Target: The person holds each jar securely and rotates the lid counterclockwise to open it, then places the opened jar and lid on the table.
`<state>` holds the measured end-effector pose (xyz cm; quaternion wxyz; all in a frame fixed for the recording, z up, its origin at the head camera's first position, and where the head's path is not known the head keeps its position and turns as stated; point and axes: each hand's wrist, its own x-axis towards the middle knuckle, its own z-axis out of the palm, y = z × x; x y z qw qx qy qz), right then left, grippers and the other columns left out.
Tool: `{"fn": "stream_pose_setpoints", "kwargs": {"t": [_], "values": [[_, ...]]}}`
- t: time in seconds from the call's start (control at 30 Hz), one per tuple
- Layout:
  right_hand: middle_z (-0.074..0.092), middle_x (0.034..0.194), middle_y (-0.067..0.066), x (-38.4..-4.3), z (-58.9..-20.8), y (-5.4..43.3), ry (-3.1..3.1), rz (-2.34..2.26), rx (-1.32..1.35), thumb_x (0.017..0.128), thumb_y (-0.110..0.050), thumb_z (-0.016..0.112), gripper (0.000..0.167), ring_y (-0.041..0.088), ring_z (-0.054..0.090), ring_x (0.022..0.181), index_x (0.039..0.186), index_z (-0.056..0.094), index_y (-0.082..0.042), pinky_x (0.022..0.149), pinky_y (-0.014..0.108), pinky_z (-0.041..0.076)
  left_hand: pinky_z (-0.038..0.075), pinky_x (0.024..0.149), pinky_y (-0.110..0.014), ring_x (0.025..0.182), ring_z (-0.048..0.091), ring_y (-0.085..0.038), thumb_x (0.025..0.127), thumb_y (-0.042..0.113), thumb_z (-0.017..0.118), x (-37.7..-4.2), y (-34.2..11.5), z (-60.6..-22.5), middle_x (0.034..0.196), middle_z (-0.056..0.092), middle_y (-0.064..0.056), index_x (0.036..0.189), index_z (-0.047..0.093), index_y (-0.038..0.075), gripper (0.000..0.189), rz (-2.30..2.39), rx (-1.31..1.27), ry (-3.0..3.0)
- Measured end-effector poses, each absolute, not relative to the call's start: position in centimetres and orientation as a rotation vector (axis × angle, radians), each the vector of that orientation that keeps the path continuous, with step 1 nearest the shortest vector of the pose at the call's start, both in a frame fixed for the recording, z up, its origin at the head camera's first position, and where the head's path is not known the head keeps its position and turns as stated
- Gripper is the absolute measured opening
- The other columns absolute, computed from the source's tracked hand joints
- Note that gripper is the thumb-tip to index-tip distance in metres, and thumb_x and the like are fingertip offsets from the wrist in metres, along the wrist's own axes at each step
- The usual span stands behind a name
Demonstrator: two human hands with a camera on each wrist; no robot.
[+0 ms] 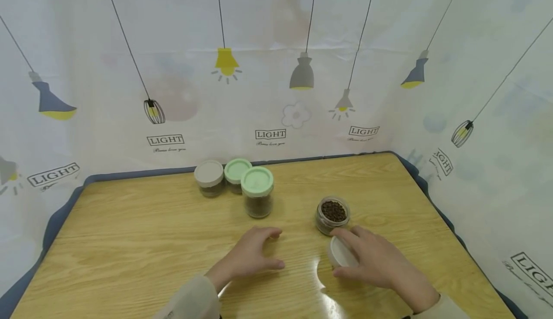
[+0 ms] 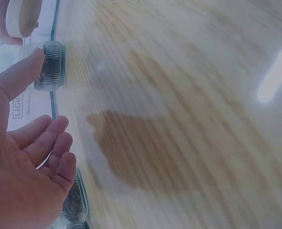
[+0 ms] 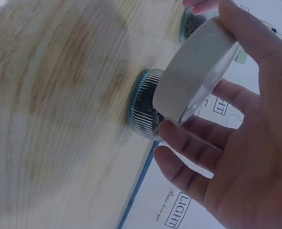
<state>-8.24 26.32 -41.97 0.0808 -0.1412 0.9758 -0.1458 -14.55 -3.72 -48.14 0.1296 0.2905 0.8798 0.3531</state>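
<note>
In the head view my right hand (image 1: 373,259) grips a white round lid (image 1: 341,253) by its edge, tilted above the table. Just beyond it stands an uncovered ribbed glass jar (image 1: 331,216), with dark brown beans or grains visible inside. The right wrist view shows the lid (image 3: 193,71) between thumb and fingers, the jar (image 3: 145,105) behind it. My left hand (image 1: 248,253) is over the table left of the lid, fingers apart and slightly bent, holding nothing. In the left wrist view the left palm (image 2: 24,191) faces up with nothing in it.
Toward the back left are a jar with a white lid (image 1: 209,172), a jar with a green lid (image 1: 238,170) and a taller green-lidded jar (image 1: 258,182) in front. The wooden table (image 1: 142,242) meets a printed cloth backdrop (image 1: 259,93) along its far edge.
</note>
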Motion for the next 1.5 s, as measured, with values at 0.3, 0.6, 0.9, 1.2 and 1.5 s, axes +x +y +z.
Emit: {"fn": "stream_pose_setpoints", "kwargs": {"t": [0.3, 0.6, 0.9, 1.2, 1.5], "values": [[0.061, 0.116, 0.008, -8.5, -42.7, 26.8, 2.908, -0.634, -0.445, 0.071, -0.060, 0.077, 0.077, 0.019, 0.056, 0.097, 0.132, 0.049, -0.020, 0.069, 0.032, 0.050, 0.045, 0.100, -0.047, 0.117, 0.055, -0.025, 0.078, 0.043, 0.079, -14.0, -5.6, -48.3, 0.130, 0.061, -0.006, 0.135, 0.055, 0.009, 0.071, 1.059, 0.779, 2.536], [0.059, 0.114, -0.001, -8.6, -42.9, 27.6, 2.715, -0.857, -0.474, 0.078, -0.059, 0.073, 0.080, 0.020, 0.058, 0.109, 0.132, 0.042, -0.010, 0.085, 0.039, 0.053, 0.043, 0.103, -0.052, 0.121, 0.054, -0.027, 0.080, 0.040, 0.078, -13.6, -6.8, -48.2, 0.133, 0.060, -0.006, 0.135, 0.054, 0.008, 0.069, 1.140, 0.727, 2.542], [0.049, 0.136, 0.015, -8.9, -43.8, 28.1, 2.677, -0.888, -0.456, 0.072, -0.048, 0.082, 0.093, 0.022, 0.054, 0.112, 0.141, 0.038, -0.003, 0.085, 0.032, 0.050, 0.042, 0.104, -0.055, 0.121, 0.056, -0.031, 0.081, 0.036, 0.078, -13.7, -7.4, -47.9, 0.133, 0.061, -0.012, 0.135, 0.054, 0.004, 0.068, 1.219, 0.711, 2.507], [0.052, 0.133, 0.016, -9.3, -44.7, 28.4, 2.663, -0.922, -0.461, 0.070, -0.051, 0.083, 0.096, 0.023, 0.055, 0.113, 0.140, 0.040, -0.001, 0.087, 0.034, 0.049, 0.040, 0.106, -0.056, 0.123, 0.055, -0.033, 0.082, 0.035, 0.077, -13.7, -7.8, -48.0, 0.135, 0.060, -0.013, 0.136, 0.052, 0.003, 0.067, 1.219, 0.697, 2.479], [0.053, 0.132, 0.017, -9.5, -46.1, 28.6, 2.756, -0.797, -0.467, 0.068, -0.042, 0.086, 0.095, 0.027, 0.055, 0.116, 0.138, 0.041, 0.004, 0.091, 0.043, 0.050, 0.039, 0.108, -0.055, 0.125, 0.055, -0.030, 0.082, 0.036, 0.077, -13.8, -8.1, -48.6, 0.135, 0.060, -0.012, 0.136, 0.053, 0.004, 0.066, 1.227, 0.690, 2.469]]}}
